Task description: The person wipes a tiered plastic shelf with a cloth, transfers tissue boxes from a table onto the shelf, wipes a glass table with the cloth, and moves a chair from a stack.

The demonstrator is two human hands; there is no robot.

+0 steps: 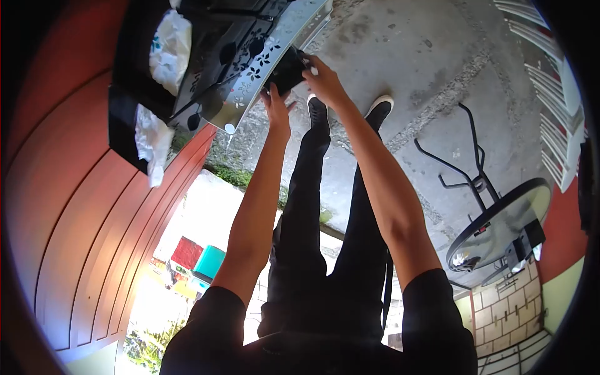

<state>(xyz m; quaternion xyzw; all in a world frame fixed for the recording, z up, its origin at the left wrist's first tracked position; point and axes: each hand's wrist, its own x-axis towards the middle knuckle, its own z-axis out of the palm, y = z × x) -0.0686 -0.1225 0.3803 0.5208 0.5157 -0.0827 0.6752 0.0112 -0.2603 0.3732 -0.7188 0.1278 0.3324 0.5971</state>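
Observation:
A black flat object (287, 72) lies between my two hands, beside the edge of a glossy panel (247, 81) with a dark leaf pattern. My left hand (278, 109) holds its lower end, with some fingers hidden beneath it. On its right side, my right hand (323, 80) is closed round the edge. Whether the object touches the panel, I cannot tell. Crumpled white plastic (171, 53) lies on the dark surface left of the panel, and a second white piece (152, 140) hangs lower down.
My shoes (379, 109) are on the grey concrete floor (412, 75). To the right is a round glass table (500, 219) with black metal legs (475, 169). White slatted things (553, 112) stand at the far right. A red-brown wall (81, 206) is at left.

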